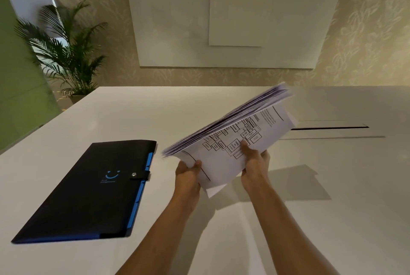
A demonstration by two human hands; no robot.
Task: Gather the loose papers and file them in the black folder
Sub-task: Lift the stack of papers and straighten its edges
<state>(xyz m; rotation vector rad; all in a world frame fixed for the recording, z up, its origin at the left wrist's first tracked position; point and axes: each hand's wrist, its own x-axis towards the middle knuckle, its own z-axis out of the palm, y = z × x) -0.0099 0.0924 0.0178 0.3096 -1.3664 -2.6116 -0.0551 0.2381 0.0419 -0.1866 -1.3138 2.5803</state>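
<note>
Both hands, left hand (188, 175) and right hand (255, 164), pinch our gathered papers (239, 139) above the tabletop (332, 186). Next, we judge, comes unsnapping the closed black folder (88, 192) near its left edge.

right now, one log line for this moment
phase: gathering | paper stack: held above table | left hand, right hand: grip on stack | black folder: shut, flat
</note>
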